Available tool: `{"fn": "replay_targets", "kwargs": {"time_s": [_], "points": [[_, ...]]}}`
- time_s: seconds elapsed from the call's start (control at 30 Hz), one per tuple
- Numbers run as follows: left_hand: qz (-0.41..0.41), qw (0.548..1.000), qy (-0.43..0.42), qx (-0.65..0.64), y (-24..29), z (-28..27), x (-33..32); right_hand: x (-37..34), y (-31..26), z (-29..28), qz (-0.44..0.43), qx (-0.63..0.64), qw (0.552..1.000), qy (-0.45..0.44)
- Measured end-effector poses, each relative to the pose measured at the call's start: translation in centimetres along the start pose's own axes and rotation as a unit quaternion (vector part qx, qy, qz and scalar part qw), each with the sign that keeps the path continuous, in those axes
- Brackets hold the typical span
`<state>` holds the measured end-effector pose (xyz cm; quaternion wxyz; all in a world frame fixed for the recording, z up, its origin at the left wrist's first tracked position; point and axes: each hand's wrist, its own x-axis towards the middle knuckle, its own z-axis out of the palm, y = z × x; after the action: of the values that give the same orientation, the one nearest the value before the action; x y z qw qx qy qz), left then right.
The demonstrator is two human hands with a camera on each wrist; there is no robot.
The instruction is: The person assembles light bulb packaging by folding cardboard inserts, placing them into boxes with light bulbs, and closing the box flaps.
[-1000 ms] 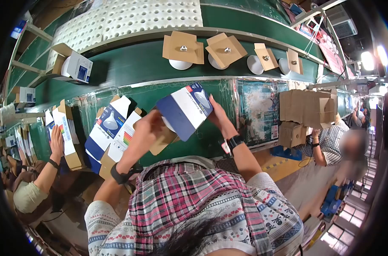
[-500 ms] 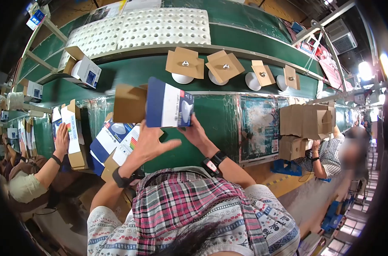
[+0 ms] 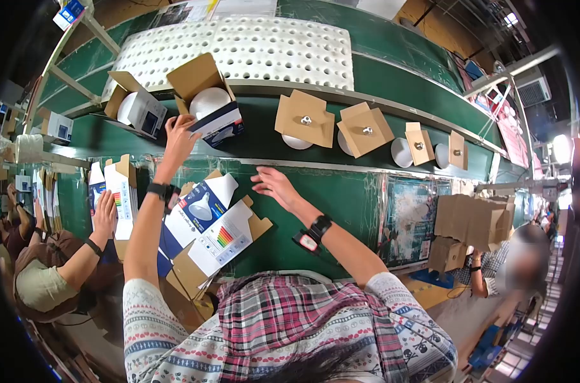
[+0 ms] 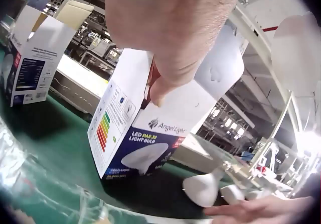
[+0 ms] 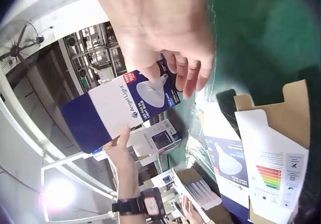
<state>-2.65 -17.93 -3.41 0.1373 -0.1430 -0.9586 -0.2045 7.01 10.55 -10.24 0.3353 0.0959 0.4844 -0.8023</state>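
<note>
My left hand [image 3: 180,143] pinches the top edge of an open light bulb box [image 3: 223,127] on the dark green belt. Its thumb presses the outer wall in the left wrist view, while its other fingers are hidden. Inside the box sits a bulb [image 3: 209,102] with its white face up, and a cardboard flap stands raised behind. My right hand [image 3: 274,187] hangs over the green bench, apart from the box, its fingers loosely bent and holding nothing. The right wrist view has this hand overlapping the box [image 5: 108,106].
Another boxed bulb [image 3: 137,115] stands to the left. Several bulbs with cardboard inserts [image 3: 306,120] line the belt to the right. Flat printed boxes [image 3: 207,220] lie on the bench. A foam tray [image 3: 264,54] is at the back. Other people work at both sides.
The box has gone from over the bench to the belt, beside the other boxed bulb. My left hand has reached forward with it; my right hand has let go and drawn away.
</note>
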Motion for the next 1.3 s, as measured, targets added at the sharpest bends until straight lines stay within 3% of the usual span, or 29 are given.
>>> {"fn": "replay_targets", "kwargs": {"time_s": [0.07, 0.17, 0.23, 0.33, 0.4, 0.43, 0.53, 0.63, 0.73, 0.83, 0.93, 1.03, 1.1, 1.13, 1.17, 1.23, 1.27, 1.3], "points": [[-0.001, 0.998, -0.049, 0.027, -1.3, 0.3, 0.7, -0.8, 1.1, -1.1, 0.027, -0.044, 0.999, 0.009], [0.013, 0.992, 0.075, -0.103, 2.6, -2.3, 0.4, -1.5, 2.7, -1.8, 0.030, -0.134, 0.990, 0.030], [-0.044, 0.987, 0.151, -0.045, 3.7, -3.1, -2.1, -1.8, 4.1, -1.7, -0.001, -0.209, 0.978, 0.012], [-0.130, 0.983, -0.007, -0.127, 3.1, -0.9, -11.3, -1.9, 4.5, 0.6, -0.069, -0.351, 0.934, 0.019], [-0.193, 0.955, -0.143, -0.173, 5.0, 1.2, -18.2, -1.4, 5.6, 1.5, -0.108, -0.481, 0.869, 0.022], [-0.228, 0.936, -0.206, -0.172, 6.9, 1.5, -20.7, -1.3, 5.9, 2.1, -0.085, -0.520, 0.850, 0.031], [-0.176, 0.948, -0.216, -0.151, 8.4, 3.0, -24.7, -1.1, 6.7, 4.1, -0.017, -0.629, 0.775, 0.059], [-0.181, 0.957, -0.202, -0.105, 8.8, 3.5, -24.8, -0.9, 6.7, 4.8, -0.097, -0.709, 0.695, 0.067], [-0.176, 0.959, -0.201, -0.094, 9.0, 3.7, -24.7, -0.8, 6.7, 5.6, -0.190, -0.732, 0.643, 0.116], [-0.156, 0.967, -0.186, -0.082, 9.0, 3.6, -24.6, -0.3, 5.9, 5.9, -0.008, -0.604, 0.790, 0.103], [-0.169, 0.952, -0.222, -0.122, 7.5, 3.9, -24.7, 0.5, 7.4, 3.8, -0.004, -0.569, 0.821, 0.032], [-0.096, 0.989, -0.116, 0.002, 7.1, 0.0, -20.0, -1.0, 5.4, 3.2, 0.102, -0.467, 0.872, -0.104], [-0.055, 0.990, -0.129, -0.005, 6.1, -2.5, -17.3, -2.8, 5.1, 2.7, 0.073, -0.388, 0.908, -0.140], [-0.048, 0.982, -0.184, -0.002, 5.6, -3.1, -16.8, -3.8, 4.9, 2.4, 0.048, -0.341, 0.926, -0.157], [-0.130, 0.933, -0.320, -0.096, 6.1, -3.8, -16.0, -4.8, 4.3, 2.3, 0.021, -0.293, 0.940, -0.173], [-0.124, 0.910, -0.374, -0.126, 7.8, -4.0, -16.5, -7.4, 2.8, 2.2, 0.065, -0.247, 0.951, -0.177], [-0.092, 0.915, -0.354, -0.170, 8.0, -3.0, -17.4, -9.0, 1.8, 2.3, 0.088, -0.224, 0.954, -0.177], [-0.099, 0.882, -0.398, -0.233, 9.6, -4.0, -16.4, -10.6, 0.5, 2.9, 0.085, -0.187, 0.962, -0.180]]}}
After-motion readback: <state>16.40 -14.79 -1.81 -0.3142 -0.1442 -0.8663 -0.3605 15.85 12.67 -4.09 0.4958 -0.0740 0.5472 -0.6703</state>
